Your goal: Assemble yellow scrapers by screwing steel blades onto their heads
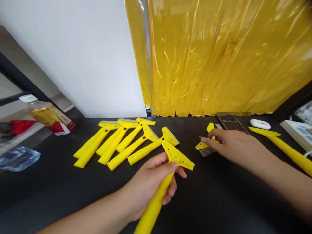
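Observation:
My left hand [148, 182] is wrapped round the yellow handle of a scraper [152, 204], its thumb just below the wide head. Screw holes show in that head, and I see no blade on it. At the right, my right hand [229, 143] pinches a thin flat metal piece [202, 137] between thumb and fingers, edge-on to me. Under and beside those fingers lie small yellow plates [200, 146] and a flat metal blade [206, 151], partly hidden by the hand. Several yellow scrapers [125, 139] with metal edges in their heads lie fanned out beyond my left hand.
Another yellow handle [290, 151] lies at the right, near a phone [232, 123], a white earbud case [260, 124] and a white box [296, 133]. A tilted drink bottle [48, 113] and a clear plastic bag [19, 159] are at the left. Yellow film [207, 58] hangs behind the black table [80, 198].

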Demonstrator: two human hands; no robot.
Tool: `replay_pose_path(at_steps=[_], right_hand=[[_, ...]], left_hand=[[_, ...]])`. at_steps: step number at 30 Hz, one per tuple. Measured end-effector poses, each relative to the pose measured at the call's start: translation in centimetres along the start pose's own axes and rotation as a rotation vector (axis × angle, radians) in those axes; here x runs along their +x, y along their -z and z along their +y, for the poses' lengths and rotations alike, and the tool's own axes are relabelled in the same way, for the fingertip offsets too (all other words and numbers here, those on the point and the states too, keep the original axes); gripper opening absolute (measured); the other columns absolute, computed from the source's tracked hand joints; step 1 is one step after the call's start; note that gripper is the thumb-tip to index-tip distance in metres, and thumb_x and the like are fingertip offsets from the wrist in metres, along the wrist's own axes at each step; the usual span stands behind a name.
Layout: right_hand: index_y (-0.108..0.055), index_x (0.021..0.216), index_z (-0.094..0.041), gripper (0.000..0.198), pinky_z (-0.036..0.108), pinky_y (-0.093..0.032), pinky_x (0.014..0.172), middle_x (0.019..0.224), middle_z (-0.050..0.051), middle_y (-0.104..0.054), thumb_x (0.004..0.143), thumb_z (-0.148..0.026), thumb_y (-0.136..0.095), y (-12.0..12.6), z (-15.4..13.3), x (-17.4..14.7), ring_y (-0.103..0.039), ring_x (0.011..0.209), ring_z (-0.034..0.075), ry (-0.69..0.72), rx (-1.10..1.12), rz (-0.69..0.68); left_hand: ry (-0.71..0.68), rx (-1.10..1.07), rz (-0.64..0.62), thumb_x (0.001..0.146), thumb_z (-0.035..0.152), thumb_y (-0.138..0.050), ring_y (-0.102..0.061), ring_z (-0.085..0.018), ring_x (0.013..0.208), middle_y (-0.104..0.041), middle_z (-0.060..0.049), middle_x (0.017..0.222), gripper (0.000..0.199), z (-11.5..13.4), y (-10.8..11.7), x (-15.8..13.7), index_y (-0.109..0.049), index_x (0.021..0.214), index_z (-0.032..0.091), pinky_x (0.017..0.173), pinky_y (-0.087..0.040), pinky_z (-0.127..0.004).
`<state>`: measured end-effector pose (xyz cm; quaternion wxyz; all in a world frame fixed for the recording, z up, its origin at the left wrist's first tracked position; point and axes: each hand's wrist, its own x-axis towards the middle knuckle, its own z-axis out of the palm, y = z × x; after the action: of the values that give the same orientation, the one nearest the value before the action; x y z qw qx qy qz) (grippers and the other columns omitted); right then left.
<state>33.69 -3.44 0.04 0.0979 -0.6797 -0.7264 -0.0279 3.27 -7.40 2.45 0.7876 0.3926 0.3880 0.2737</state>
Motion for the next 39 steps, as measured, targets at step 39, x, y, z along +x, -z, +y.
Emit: replay_pose_path(at_steps=[39], right_hand=[[-0.073,0.112,-0.032,0.018,0.034,-0.038,0.066,0.081,0.002,-0.073,0.098,-0.039,-0.065,2.1,2.2,0.1,-0.067,0.073,0.024,0.085,0.191,-0.423]], left_hand=[[0.079,0.076,-0.087,0.103,0.041,-0.066,-0.056,-0.005,0.046,-0.073,-0.004,0.092,0.025,-0.3,0.3,-0.1,-0.063,0.098,0.016,0.04,-0.046,-0.015]])
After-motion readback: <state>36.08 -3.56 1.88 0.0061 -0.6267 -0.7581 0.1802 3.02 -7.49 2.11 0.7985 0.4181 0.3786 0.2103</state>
